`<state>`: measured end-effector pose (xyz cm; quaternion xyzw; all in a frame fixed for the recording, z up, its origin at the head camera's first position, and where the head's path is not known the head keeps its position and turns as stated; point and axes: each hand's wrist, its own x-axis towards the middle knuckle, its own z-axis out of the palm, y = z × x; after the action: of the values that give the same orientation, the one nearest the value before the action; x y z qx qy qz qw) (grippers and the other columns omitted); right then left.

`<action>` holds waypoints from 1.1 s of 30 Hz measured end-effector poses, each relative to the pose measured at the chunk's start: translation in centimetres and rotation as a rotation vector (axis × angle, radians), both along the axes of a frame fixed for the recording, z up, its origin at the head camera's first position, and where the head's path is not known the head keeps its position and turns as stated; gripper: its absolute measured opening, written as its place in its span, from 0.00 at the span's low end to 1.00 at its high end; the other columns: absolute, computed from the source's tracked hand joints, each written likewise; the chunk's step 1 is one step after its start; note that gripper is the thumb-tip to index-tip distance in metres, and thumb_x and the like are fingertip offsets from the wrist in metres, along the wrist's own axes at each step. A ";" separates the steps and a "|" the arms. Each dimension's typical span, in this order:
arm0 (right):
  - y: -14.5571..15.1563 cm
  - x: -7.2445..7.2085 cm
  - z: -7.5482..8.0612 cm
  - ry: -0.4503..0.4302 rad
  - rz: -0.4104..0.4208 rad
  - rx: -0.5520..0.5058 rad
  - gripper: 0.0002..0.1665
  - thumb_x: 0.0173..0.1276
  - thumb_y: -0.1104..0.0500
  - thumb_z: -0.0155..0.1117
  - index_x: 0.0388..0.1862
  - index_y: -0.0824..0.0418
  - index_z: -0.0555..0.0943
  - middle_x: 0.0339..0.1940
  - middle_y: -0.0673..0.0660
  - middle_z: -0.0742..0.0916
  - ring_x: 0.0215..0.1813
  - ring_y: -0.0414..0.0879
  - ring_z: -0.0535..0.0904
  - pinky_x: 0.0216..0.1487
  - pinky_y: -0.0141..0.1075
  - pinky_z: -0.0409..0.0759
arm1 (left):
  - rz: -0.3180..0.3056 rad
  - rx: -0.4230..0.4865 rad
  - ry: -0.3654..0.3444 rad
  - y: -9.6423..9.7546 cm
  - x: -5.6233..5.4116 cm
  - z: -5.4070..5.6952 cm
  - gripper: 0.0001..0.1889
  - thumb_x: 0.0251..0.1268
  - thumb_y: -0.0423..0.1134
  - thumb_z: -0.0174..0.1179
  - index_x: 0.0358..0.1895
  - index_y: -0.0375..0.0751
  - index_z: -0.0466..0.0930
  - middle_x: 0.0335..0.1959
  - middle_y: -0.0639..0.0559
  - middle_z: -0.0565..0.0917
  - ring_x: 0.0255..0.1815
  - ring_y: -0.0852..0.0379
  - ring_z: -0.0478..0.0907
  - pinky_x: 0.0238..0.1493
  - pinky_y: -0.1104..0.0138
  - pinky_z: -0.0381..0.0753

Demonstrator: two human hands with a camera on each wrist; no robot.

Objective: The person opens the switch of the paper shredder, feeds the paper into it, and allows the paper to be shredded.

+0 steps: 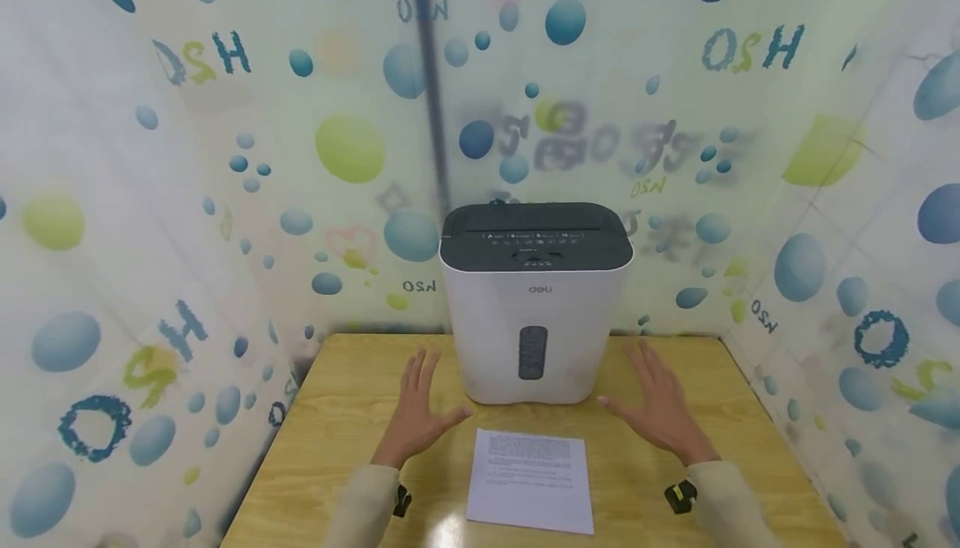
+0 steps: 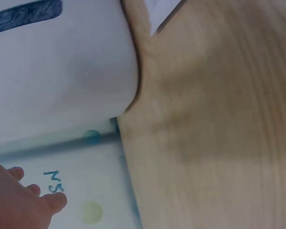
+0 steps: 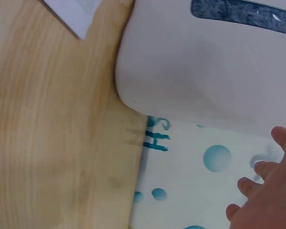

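A white paper shredder [image 1: 487, 331] with a dark grey top [image 1: 536, 236] and a narrow dark window [image 1: 533, 353] stands upright near the back of the table. In front of it lies a stack of printed paper [image 1: 530, 481]. My left hand [image 1: 416, 415] hovers left of the shredder's base, fingers spread, holding nothing. On the other side, my right hand [image 1: 660, 406] is raised with spread fingers and also holds nothing. Both hands are apart from the shredder and the paper. The wrist views show the fingers of the left hand [image 2: 24, 200] and right hand [image 3: 269, 186] near the shredder's sides.
The wooden table [image 1: 330, 423] reaches back to a patterned curtain [image 1: 352, 215] with blue and green dots, which surrounds it on the left, back and right. The shredder stands close to the back curtain. A dark device sits at each wrist.
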<state>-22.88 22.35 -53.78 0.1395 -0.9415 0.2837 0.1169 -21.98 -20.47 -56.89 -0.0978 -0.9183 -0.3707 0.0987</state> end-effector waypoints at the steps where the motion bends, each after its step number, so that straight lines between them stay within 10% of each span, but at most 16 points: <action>1: -0.1 0.1 -0.4 -0.006 0.004 -0.007 0.59 0.63 0.35 0.71 0.83 0.57 0.55 0.85 0.69 0.52 0.80 0.77 0.50 0.70 0.76 0.50 | -0.003 0.009 -0.017 0.2 0.2 -0.3 0.60 0.53 0.66 0.73 0.84 0.66 0.41 0.87 0.52 0.38 0.86 0.38 0.35 0.72 0.28 0.58; 16: -3.0 1.9 -6.2 -0.115 0.052 -0.029 0.62 0.61 0.34 0.73 0.82 0.66 0.57 0.83 0.70 0.57 0.80 0.74 0.55 0.70 0.78 0.53 | -0.120 -0.038 -0.067 2.5 1.5 -5.5 0.58 0.50 0.66 0.75 0.81 0.44 0.56 0.83 0.35 0.53 0.83 0.27 0.46 0.68 0.30 0.66; 33: -6.0 3.7 -10.3 -0.365 0.202 0.022 0.55 0.57 0.36 0.77 0.77 0.60 0.68 0.81 0.69 0.64 0.81 0.70 0.59 0.76 0.70 0.53 | -0.277 -0.162 -0.186 5.5 3.0 -8.0 0.53 0.50 0.58 0.78 0.79 0.45 0.62 0.83 0.39 0.57 0.83 0.34 0.50 0.74 0.38 0.64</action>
<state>-19.22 16.34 -64.07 0.1805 -0.9314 0.3041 -0.0863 -19.01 -14.99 -64.88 -0.1964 -0.9281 -0.3128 -0.0469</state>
